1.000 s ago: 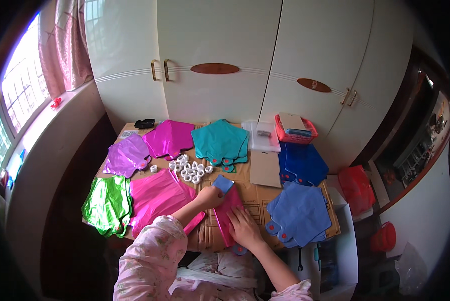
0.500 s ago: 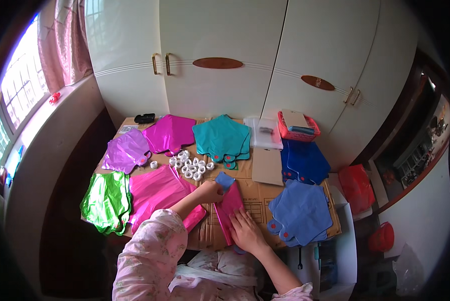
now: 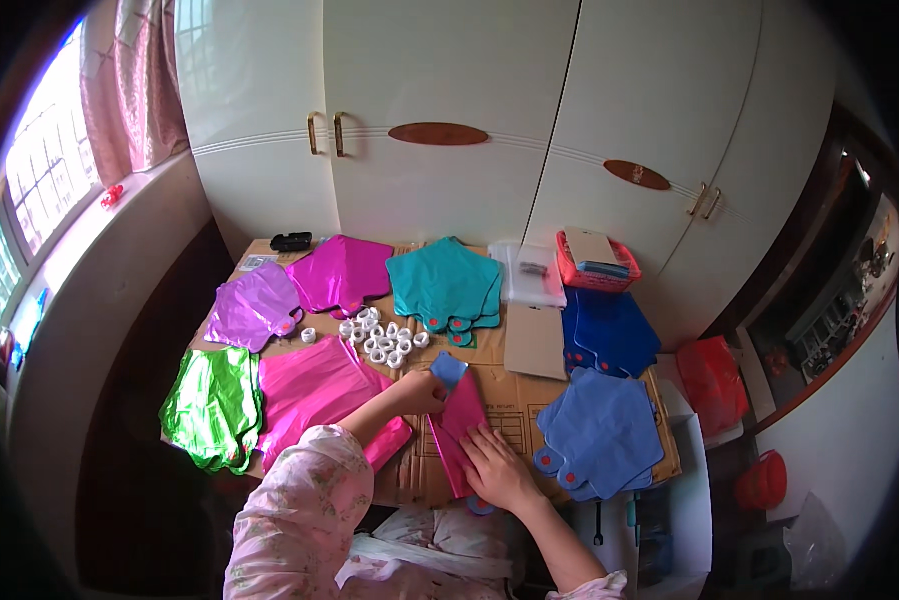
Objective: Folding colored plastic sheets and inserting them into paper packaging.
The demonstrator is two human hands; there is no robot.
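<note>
Folded pink sheet [image 3: 460, 405] lies on cardboard [image 3: 514, 398], left hand [image 3: 424, 392] pinching its upper edge, right hand [image 3: 501, 472] flat, loosely spread; white rings [image 3: 386, 344] beyond, cream cupboards [image 3: 434, 190] behind, window [image 3: 49, 150] bright at left.

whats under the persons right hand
The right hand rests on a narrow pink piece, a blue tab showing past its near end; the part directly beneath the hand is covered.

No words can be read here. The brown cardboard sheet [image 3: 509, 394] has a line of tiny dark print and a printed grid [image 3: 510, 432]. A small white label [image 3: 256, 262] shows near its far left corner. Blurry pale marks sit on the right brown oval plaque [image 3: 636, 175] on the cupboard [image 3: 659, 90]
</note>
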